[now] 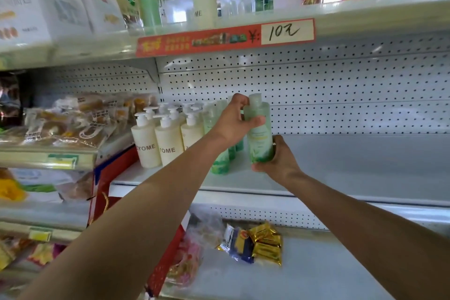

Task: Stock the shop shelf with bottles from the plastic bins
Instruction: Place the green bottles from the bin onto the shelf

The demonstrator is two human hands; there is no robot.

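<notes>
A pale green bottle (260, 137) is held upright just above the middle shelf (353, 168). My left hand (233, 120) grips its neck and upper body; my right hand (277, 159) cups its base from below and behind. To its left stand several more green bottles (220, 163), partly hidden by my left forearm. Further left is a cluster of cream pump bottles (168, 143) with dark lettering. No plastic bins are in view.
The top shelf carries a green bottle (149, 5), a pump bottle (203, 0) and boxes, with a red price strip (225, 38) on its edge. Bagged bread (73, 119) fills the left unit. Snack packets (255, 243) lie on the lower shelf. A perforated back panel (341, 90) lines the shelf.
</notes>
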